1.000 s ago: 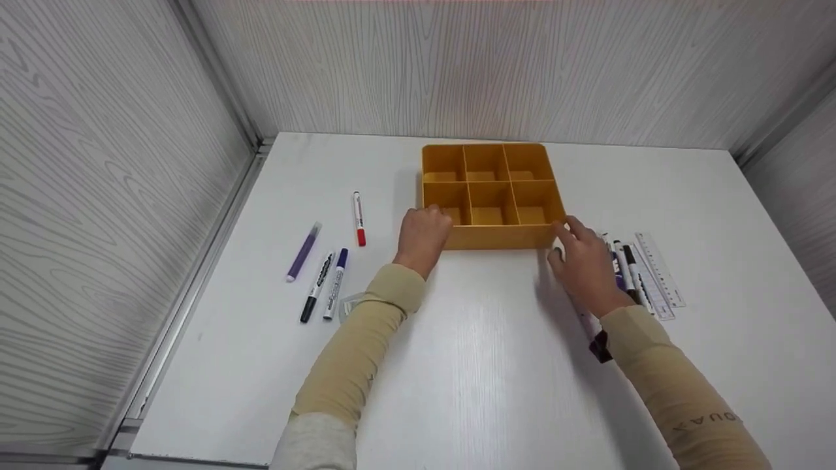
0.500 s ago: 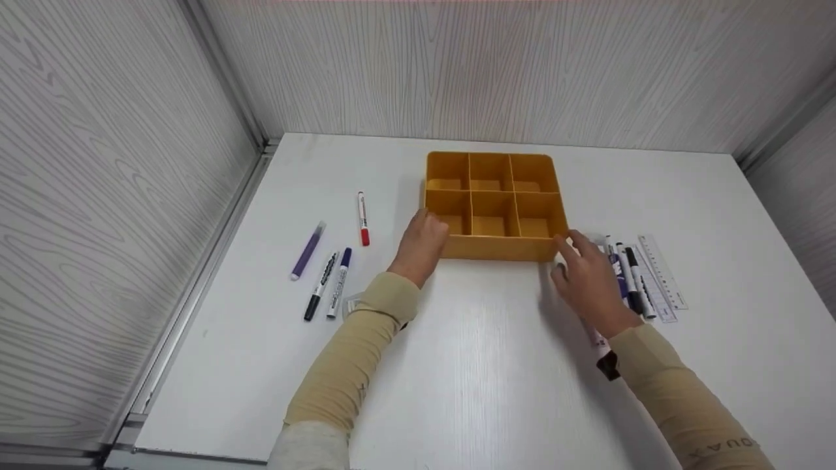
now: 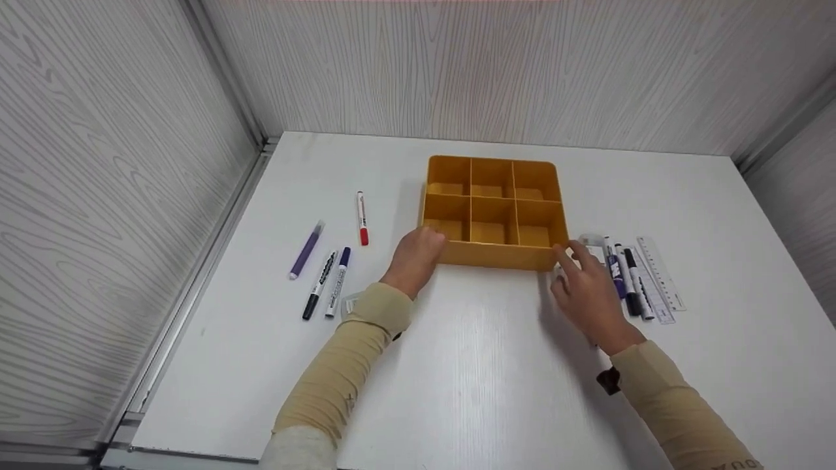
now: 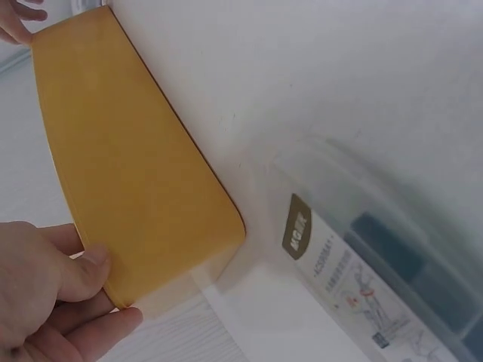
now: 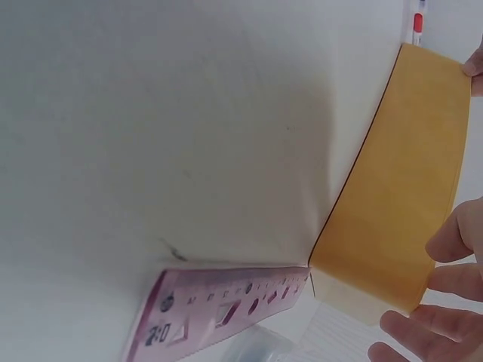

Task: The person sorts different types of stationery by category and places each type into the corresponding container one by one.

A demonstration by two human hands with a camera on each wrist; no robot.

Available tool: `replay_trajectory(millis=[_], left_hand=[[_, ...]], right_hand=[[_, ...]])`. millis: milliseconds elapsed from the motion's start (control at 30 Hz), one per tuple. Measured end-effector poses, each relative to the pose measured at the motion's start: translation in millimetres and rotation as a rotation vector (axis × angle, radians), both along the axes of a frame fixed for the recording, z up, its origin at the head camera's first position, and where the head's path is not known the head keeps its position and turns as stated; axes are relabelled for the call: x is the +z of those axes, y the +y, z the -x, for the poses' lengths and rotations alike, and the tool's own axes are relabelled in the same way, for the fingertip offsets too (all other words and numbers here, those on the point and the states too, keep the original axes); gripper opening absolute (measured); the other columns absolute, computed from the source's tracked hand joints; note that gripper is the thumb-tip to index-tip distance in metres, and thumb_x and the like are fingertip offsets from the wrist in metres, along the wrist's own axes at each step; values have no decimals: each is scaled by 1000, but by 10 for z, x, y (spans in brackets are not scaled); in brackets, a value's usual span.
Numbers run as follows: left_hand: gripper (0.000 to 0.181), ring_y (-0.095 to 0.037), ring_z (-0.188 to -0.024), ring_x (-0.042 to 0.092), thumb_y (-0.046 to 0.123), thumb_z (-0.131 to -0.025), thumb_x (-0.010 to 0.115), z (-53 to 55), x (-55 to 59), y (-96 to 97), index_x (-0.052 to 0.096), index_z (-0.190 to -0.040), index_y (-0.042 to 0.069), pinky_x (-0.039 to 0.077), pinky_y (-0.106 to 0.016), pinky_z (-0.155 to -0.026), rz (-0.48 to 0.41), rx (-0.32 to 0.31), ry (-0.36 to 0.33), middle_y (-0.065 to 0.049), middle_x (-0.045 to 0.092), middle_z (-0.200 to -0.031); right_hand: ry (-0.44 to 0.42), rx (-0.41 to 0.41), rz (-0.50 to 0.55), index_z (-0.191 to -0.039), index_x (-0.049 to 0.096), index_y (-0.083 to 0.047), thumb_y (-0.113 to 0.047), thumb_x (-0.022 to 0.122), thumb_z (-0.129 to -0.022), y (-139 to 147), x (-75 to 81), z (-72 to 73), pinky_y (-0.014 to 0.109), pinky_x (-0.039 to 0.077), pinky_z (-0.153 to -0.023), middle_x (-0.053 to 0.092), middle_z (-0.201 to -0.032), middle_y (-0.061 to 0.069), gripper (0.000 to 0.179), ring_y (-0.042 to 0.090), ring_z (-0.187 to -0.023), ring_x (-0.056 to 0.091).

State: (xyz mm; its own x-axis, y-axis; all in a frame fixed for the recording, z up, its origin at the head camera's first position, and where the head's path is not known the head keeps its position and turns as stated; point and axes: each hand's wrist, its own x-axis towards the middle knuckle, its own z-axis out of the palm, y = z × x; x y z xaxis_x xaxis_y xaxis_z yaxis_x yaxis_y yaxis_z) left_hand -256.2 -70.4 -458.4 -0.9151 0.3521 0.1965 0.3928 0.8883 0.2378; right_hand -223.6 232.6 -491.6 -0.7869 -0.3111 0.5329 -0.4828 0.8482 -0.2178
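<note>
Yellow box [image 3: 496, 256] pinched by left hand [image 3: 415, 262] and right hand [image 3: 591, 297], fingers half-curled; ruler [image 5: 202, 303] beside it, mostly hidden from head, visible from right wrist.

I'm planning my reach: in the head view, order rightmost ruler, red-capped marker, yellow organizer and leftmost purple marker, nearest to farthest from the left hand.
1. Yellow organizer, held by the left hand.
2. Red-capped marker, to its left.
3. Purple marker, farther left.
4. Rightmost ruler, right side.
</note>
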Motion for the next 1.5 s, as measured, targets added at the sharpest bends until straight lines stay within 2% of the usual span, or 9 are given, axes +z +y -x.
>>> replay_trajectory(millis=[133, 467, 733, 900, 1067, 1167, 1233, 1367, 1500], left_hand=[[12, -21, -79, 66, -2, -95, 57, 5, 40, -4, 66, -102, -1, 52, -27, -66, -10, 12, -6, -11, 67, -83], [13, -20, -81, 70, 7, -92, 67, 41, 62, -17, 76, -102, 6, 58, -30, -77, -69, 47, -27, -7, 75, -91], [11, -23, -76, 70, 7, -91, 68, 86, 80, 54, 78, -95, 6, 58, -33, -72, 4, 89, -33, -8, 75, -85], [13, -22, -75, 69, 2, -91, 66, 89, 108, 68, 78, -92, 7, 57, -33, -70, 23, 91, -34, -8, 75, -83], [13, -21, -74, 68, 1, -90, 66, 88, 110, 57, 78, -89, 7, 57, -33, -69, 29, 88, -35, -7, 75, -82], [13, -21, -72, 67, 0, -90, 67, 88, 107, 49, 78, -88, 7, 57, -33, -69, 29, 79, -21, -8, 75, -81], [15, -19, -69, 64, -1, -90, 66, 89, 109, 45, 77, -84, 6, 57, -33, -67, 30, 70, -18, -7, 74, -77], [16, -17, -66, 58, -1, -91, 64, 90, 110, 43, 77, -84, 6, 56, -31, -67, 29, 62, -31, -7, 72, -74], [15, -17, -70, 63, 1, -92, 64, 88, 113, 46, 78, -93, 8, 58, -28, -72, 22, 68, -50, -7, 74, -79]], right_hand=[[6, 1, 3, -132, 59, 0, 2, 67, -80, 5, -3, -29, 54, 54, -77, 55, -130, 27, 54, 41, -98, 63], [-51, 1, -3, -137, 56, -1, 0, 67, -84, 44, -25, -63, 53, 54, -82, 52, -136, 27, 54, 41, -100, 64], [-60, 34, -14, -136, 56, -1, 2, 71, -82, 70, 6, -53, 48, 57, -75, 53, -135, 25, 56, 37, -98, 68], [-147, 50, -33, -139, 54, -2, 0, 68, -86, 120, 73, -58, 47, 57, -76, 49, -139, 21, 54, 37, -102, 65], [-279, 70, -31, -144, 49, -5, -5, 62, -93, 183, 165, -75, 53, 55, -86, 44, -146, 19, 53, 40, -113, 61], [-368, 42, -16, -149, 43, -10, -10, 58, -97, 228, 226, -93, 58, 50, -93, 39, -151, 18, 54, 42, -121, 56], [-409, -3, -6, -151, 40, -12, -12, 55, -99, 271, 269, -103, 59, 49, -94, 36, -153, 17, 54, 42, -121, 55], [-388, -97, -2, -146, 44, -9, -12, 53, -99, 416, 342, -94, 56, 53, -86, 40, -148, 20, 48, 37, -102, 62], [-325, -178, 14, -136, 52, 0, -11, 52, -98, 626, 390, -66, 54, 52, -71, 46, -139, 25, 40, 34, -86, 61]])
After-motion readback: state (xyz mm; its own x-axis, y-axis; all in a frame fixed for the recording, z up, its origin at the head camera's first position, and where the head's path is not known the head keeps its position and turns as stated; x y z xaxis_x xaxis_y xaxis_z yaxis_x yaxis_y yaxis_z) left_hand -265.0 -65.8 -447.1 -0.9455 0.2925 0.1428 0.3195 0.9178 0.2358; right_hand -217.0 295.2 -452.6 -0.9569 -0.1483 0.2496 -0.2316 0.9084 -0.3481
